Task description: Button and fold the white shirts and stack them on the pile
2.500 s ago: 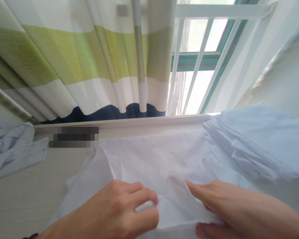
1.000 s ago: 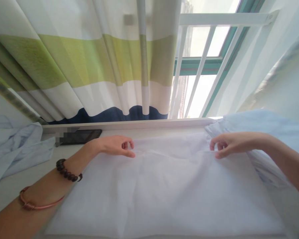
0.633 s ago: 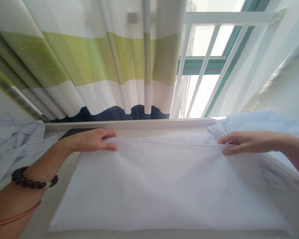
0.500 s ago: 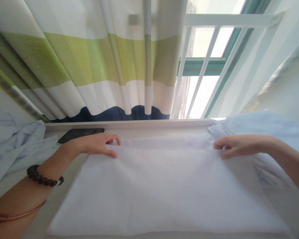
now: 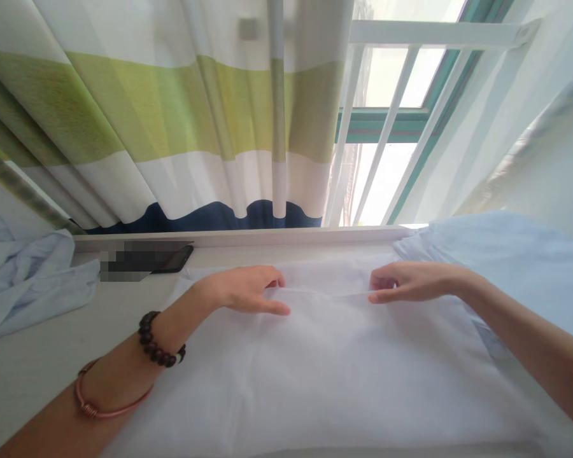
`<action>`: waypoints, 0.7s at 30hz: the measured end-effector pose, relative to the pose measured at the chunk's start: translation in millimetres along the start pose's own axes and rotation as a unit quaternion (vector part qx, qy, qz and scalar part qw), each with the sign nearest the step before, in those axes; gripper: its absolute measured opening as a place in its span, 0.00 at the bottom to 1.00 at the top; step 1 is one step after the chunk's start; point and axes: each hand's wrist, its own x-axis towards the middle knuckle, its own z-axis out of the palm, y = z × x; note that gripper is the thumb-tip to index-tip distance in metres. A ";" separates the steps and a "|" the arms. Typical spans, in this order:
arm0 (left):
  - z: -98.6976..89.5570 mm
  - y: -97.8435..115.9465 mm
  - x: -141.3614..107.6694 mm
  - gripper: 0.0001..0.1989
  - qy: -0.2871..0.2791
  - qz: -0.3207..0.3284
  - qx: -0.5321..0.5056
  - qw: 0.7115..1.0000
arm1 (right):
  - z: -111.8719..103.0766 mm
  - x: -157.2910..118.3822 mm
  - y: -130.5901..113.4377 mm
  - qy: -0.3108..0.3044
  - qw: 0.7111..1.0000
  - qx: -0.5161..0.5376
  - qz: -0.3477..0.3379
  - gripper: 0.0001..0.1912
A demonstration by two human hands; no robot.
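A large folded white cloth lies in front of me, its folded top edge running between my two hands. My left hand is loosely closed over that edge, thumb on the near side and curled fingers behind it. On the right side, my right hand takes the same edge between thumb and bent fingers. A short stretch of the edge, slightly wavy, shows between them. Behind it another layer of the cloth lies flat. The fingertips behind the edge are partly hidden.
A dark phone, partly pixelated, lies at the back left. Crumpled pale-blue cloth is at the left, and more pale-blue cloth at the right. Behind a low ledge hang curtains beside white railings.
Both hands have moved inward along the cloth's edge, the left going right and the right going left, so the gap between them is much smaller. The view has shifted slightly.
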 end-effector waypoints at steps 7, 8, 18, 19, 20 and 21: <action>6.3 40.5 -1.2 0.10 0.010 0.083 0.069 0.994 | 1.4 21.0 -22.5 0.006 0.991 0.111 0.078 0.35; 10.2 45.9 -11.0 0.06 0.022 0.114 0.085 0.990 | 2.0 20.5 -23.2 -0.013 0.990 0.113 0.079 0.34; 22.4 63.9 -62.8 0.21 0.000 0.206 0.131 0.970 | 20.8 -2.6 -54.7 -0.060 0.987 -0.139 0.051 0.16; 20.0 60.3 -61.8 0.25 0.015 0.187 0.125 0.974 | 21.5 -2.9 -56.0 -0.061 0.988 -0.139 0.034 0.15; 18.4 56.8 -60.7 0.27 0.021 0.167 0.117 0.979 | 22.1 -2.6 -56.4 -0.064 0.989 -0.133 0.013 0.12; 17.6 54.0 -59.8 0.27 0.017 0.149 0.111 0.982 | 22.7 -2.0 -55.9 -0.063 0.990 -0.123 -0.005 0.10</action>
